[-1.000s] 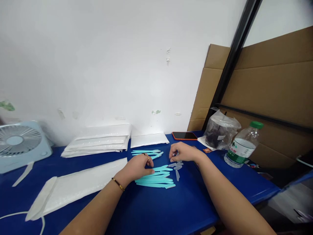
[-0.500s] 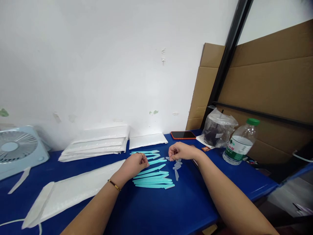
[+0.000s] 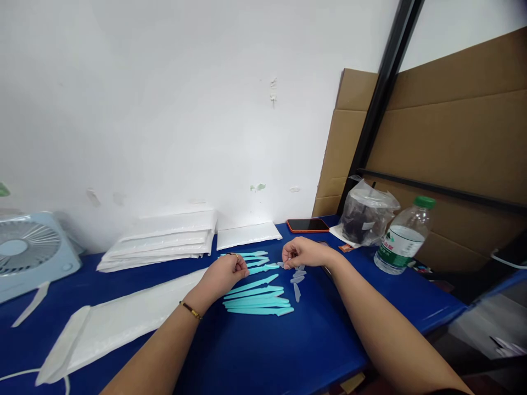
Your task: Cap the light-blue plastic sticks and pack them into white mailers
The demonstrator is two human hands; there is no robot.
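Observation:
My left hand (image 3: 225, 272) pinches the handle of a turquoise eyebrow razor (image 3: 263, 268), whose head points right. My right hand (image 3: 300, 253) is closed at that end, its fingertips pinching a small translucent blade cap (image 3: 280, 264). Whether the cap touches the razor is hard to make out. Several more turquoise eyebrow razors (image 3: 257, 303) lie fanned out side by side below my left hand, and others lie just beyond it. Several loose translucent caps (image 3: 297, 292) are scattered below my right hand, some partly hidden by it.
White padded mailers (image 3: 164, 241) are stacked by the wall, with one long mailer (image 3: 119, 323) lying at left. A fan (image 3: 33, 249) stands far left. Behind my right hand lies a phone (image 3: 307, 225); a bagged cup (image 3: 362, 216) and a water bottle (image 3: 401, 238) stand right.
The razor in my left hand now reaches farther right, closer to my right fingertips. My right hand has shifted very slightly left, and the view has moved a little.

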